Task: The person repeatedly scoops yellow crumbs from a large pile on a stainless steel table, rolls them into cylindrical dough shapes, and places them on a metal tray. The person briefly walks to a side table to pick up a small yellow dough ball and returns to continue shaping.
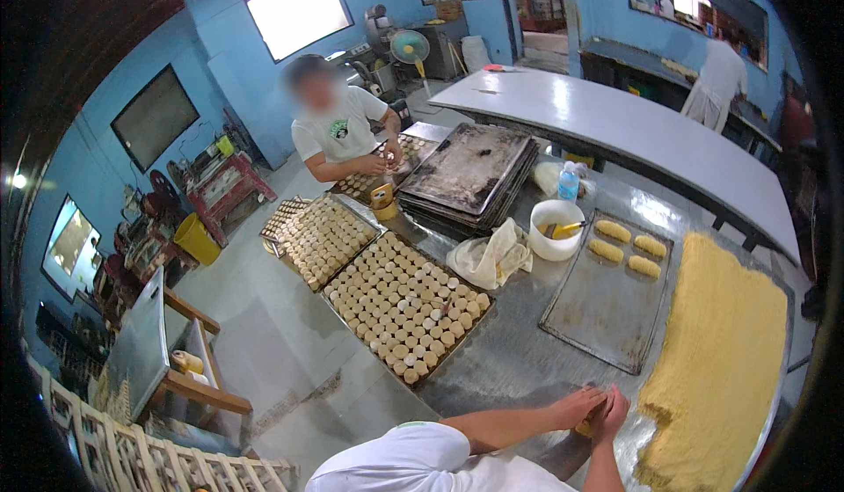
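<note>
Both of my hands meet over the steel table at the lower right. My left hand (580,406) and my right hand (612,413) close around a yellowish piece (583,429), mostly hidden by the fingers; it looks like dough. Right of them lies a large sheet of yellow crumb-like coating or dough (725,353) with a ragged near edge. Beyond my hands, a dark baking tray (600,314) bears several crumb-covered yellow rolls (613,231) at its far end. A white tub (556,231) with a yellow-handled brush (568,228) stands left of that tray.
Trays of small round dough pieces (409,307) lie to the left. A crumpled cloth (491,254), a stack of baking trays (465,175) and a water bottle (568,182) are farther back. A co-worker (343,123) handles small pieces across the table; another person (719,83) stands at the back right.
</note>
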`<state>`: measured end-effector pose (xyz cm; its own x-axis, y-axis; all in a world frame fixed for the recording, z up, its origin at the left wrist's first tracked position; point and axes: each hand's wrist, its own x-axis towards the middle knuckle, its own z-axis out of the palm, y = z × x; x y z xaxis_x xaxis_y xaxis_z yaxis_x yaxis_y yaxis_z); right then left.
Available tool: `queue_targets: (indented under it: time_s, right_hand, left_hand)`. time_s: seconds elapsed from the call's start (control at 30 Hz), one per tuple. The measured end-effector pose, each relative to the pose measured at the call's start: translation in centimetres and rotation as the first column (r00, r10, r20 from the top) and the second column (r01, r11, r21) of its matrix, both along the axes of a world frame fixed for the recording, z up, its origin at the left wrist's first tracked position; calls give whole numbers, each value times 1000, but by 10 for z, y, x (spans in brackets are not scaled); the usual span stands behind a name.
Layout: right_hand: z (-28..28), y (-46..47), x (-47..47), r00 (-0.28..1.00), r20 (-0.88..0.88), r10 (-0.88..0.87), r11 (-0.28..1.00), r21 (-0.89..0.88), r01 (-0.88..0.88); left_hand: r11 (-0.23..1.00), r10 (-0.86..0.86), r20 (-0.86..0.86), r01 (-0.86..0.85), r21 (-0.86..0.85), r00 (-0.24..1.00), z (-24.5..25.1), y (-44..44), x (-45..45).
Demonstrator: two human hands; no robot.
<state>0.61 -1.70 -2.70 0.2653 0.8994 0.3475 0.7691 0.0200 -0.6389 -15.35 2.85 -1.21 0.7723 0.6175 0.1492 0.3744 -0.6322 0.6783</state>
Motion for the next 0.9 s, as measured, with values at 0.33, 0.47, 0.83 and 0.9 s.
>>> queue_targets:
  time_s: [0.33,0.47,0.83,0.9]
  right_hand:
    - [24,-32,-17,963,210,169,939,261,-222]
    - [16,-41,1,965,-261,27,1000,-4,-29]
    - [45,14,-42,984,126,128,956,-281,-89]
    - [31,9,-38,981,182,68,971,-239,-23]
  left_hand:
    - [990,144,-136,-141,30,980,6,-14,-18]
    - [971,79,-118,-49,236,990,5,-33,-25]
    - [906,-72,7,62,418,997,-29,-77,-57]
    - [904,-81,-21,83,420,996,-28,-81,-59]
